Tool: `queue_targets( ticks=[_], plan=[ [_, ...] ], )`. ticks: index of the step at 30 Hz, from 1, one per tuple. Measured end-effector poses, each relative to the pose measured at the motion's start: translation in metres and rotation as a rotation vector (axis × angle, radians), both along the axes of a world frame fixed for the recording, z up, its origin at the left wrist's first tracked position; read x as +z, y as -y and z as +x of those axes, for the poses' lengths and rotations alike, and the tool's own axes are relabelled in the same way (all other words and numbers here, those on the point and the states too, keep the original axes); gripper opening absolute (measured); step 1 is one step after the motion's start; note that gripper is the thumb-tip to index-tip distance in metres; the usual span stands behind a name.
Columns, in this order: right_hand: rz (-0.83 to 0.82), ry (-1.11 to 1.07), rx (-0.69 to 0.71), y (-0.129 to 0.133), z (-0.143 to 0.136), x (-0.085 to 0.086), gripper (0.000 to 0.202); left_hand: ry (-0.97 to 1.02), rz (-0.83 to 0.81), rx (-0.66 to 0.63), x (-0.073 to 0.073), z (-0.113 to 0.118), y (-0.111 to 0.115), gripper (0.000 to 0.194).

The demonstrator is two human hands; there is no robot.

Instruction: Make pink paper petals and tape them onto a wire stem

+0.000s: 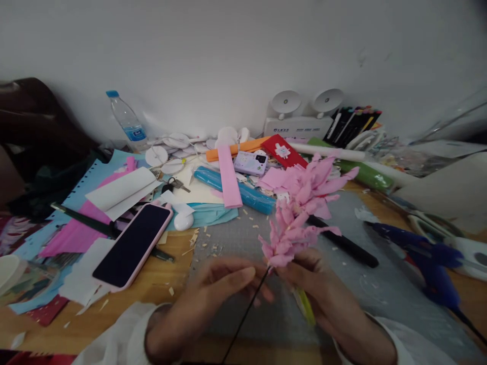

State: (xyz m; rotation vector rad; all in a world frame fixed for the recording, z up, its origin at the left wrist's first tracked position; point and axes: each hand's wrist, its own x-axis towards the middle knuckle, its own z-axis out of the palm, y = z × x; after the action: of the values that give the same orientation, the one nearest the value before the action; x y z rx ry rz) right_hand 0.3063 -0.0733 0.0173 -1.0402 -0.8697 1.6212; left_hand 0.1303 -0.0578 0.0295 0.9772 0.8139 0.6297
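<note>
The bench (154, 296) was crowded along its back and left, with a grey cutting mat (382, 299) laid across its middle and right. Above the mat, raised before the person, stood the pink flower spray (299, 220), leaning to the right, its many petals crumpled and pointed. It looked light and soft, easily crushed or bent out of shape, and hardly slippery.

A blue glue gun (422, 248) lay at the right. The right hand (321, 284) had its grip pinched at the base of the spray, just under the lowest petals. The left hand (224, 286) was blurred beside it, its grip loosely parted, the fingertips close to the stem (249, 310); whether they touched it, I could not tell.

That thin, dark stem seemed fairly stiff and was the better place to take hold, close below the petals, where nothing would be squashed. A yellow-green strip (304, 306) hung under the right hand, perhaps tucked against the palm. Smallest were the pale scraps (217, 248) strewn over the mat.
</note>
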Motion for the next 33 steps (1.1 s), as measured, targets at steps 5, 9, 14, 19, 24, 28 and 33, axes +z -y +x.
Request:
queue_targets(
  ticks=[5, 9, 14, 19, 24, 28, 33],
  plan=[
    [0.051, 0.243, -0.115, -0.001, -0.003, -0.001, 0.013, -0.447, 0.71, 0.251, 0.007, 0.002, 0.003, 0.022],
    [0.156, 0.374, -0.17, -0.001, -0.007, -0.001, 0.012, -0.545, 1.043, 0.313, 0.001, 0.009, 0.002, 0.012],
    [0.354, 0.623, -0.272, 0.002, -0.011, 0.002, 0.012, -0.603, 1.202, 0.376, -0.005, 0.018, -0.001, 0.014],
    [0.572, 0.8, -0.35, 0.0, -0.014, 0.001, 0.012, -0.598, 1.171, 0.394, -0.007, 0.021, -0.003, 0.011],
    [0.484, 0.802, -0.263, -0.003, -0.011, -0.002, 0.014, -0.529, 1.013, 0.365, -0.01, 0.017, -0.004, 0.01],
    [0.4, 0.798, -0.228, -0.003, -0.008, -0.002, 0.015, -0.458, 0.845, 0.324, -0.013, 0.016, -0.005, 0.012],
    [0.357, 0.789, -0.176, -0.005, -0.006, -0.002, 0.018, -0.406, 0.715, 0.314, -0.013, 0.015, -0.005, 0.014]
  ],
)
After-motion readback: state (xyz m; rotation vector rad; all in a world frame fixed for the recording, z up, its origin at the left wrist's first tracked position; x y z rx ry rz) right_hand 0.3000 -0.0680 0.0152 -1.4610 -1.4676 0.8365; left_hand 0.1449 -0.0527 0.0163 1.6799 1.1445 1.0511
